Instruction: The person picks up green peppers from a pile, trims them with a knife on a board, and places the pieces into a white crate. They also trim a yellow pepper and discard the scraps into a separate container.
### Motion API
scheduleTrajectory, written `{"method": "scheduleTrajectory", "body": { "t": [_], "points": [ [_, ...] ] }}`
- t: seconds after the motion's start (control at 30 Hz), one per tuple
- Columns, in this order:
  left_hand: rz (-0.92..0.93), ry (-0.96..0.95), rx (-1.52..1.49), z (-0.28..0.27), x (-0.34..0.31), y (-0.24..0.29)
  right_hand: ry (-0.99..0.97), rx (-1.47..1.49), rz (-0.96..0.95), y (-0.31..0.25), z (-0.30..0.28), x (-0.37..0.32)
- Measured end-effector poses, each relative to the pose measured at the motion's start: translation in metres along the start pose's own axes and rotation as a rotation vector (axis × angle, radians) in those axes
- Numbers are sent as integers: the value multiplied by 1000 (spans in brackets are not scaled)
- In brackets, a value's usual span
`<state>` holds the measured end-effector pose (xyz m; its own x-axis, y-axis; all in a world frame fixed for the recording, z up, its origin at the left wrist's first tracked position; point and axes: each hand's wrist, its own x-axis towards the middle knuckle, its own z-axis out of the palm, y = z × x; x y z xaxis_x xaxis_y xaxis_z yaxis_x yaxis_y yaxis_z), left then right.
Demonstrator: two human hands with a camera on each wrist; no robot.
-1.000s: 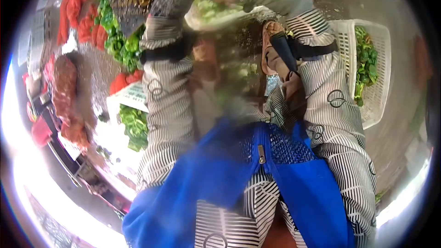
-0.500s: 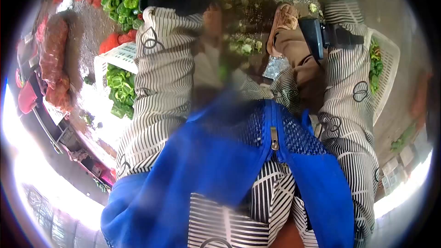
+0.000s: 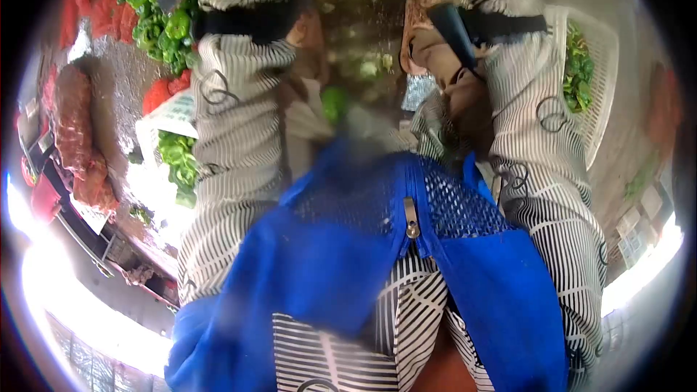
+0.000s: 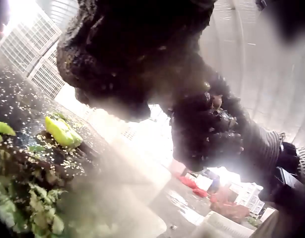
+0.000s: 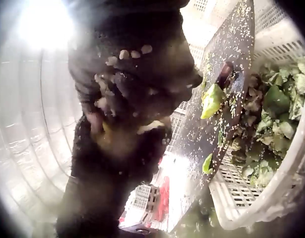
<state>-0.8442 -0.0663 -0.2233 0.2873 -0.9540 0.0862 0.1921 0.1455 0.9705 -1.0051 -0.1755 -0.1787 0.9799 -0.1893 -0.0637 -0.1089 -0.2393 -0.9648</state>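
Both hands lie beyond the top edge of the head view, where only the striped sleeves (image 3: pixel 247 101) show. In the left wrist view the left hand (image 4: pixel 132 54), in a dark wet glove, looms large at the top. The right hand (image 4: pixel 207 124), gloved too, comes in from the right close beside it. Bits of pepper and seeds cling to the right glove. I cannot tell what either hand holds, as the gloves are dark and blurred. Beside the hands, a green pepper piece (image 5: pixel 212 101) lies on a dark board (image 5: pixel 192 134) strewn with seeds.
A white basket (image 5: pixel 266 213) of pale green trimmings stands beside the board. Green peppers (image 3: pixel 174 25) are heaped at left by red net bags (image 3: pixel 116 14); a crate (image 3: pixel 167 116) of peppers is nearer. Another white basket (image 3: pixel 602 94) with green and red peppers sits at right.
The head view tilted away, so the hands, visible at the top a second ago, have left it. Since half a second ago the right forearm has swung inward to the left.
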Motion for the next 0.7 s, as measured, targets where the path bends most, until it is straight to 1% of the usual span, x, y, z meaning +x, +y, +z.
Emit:
{"method": "scheduleTrajectory", "body": {
  "t": [0.07,0.13,0.23,0.27,0.3,0.33,0.37,0.4,0.47,0.53,0.57,0.6,0.63,0.67,0.7],
  "points": [
    [-31,75,-2,3,4,7,29,-23,30,1,3,2],
    [-48,129,-26,1,17,7,78,-47,117,7,7,11],
    [-94,181,-117,3,21,4,150,-420,22,28,6,22],
    [-108,189,-164,3,18,3,159,-418,-1,28,5,23],
    [-121,187,-147,8,17,6,168,-415,-25,28,4,23],
    [-134,147,-96,8,17,7,176,-413,-49,28,3,23],
    [-119,132,-85,1,21,-11,226,-416,-97,27,2,19],
    [-173,-74,-638,-14,23,-33,270,-420,-143,25,2,17],
    [-120,98,-361,14,17,-6,352,-432,-195,25,2,18],
    [-89,145,-395,37,17,18,428,-393,-221,23,2,18],
    [-78,175,-311,44,17,24,461,-347,-225,21,2,18],
    [-141,171,-306,50,15,34,418,-314,-105,21,0,18],
    [-70,167,-47,38,15,15,372,-277,19,21,0,17],
    [-47,163,104,34,14,10,378,-282,15,18,1,17],
    [-25,164,258,31,13,4,419,-272,-51,15,4,16]
  ]
}}
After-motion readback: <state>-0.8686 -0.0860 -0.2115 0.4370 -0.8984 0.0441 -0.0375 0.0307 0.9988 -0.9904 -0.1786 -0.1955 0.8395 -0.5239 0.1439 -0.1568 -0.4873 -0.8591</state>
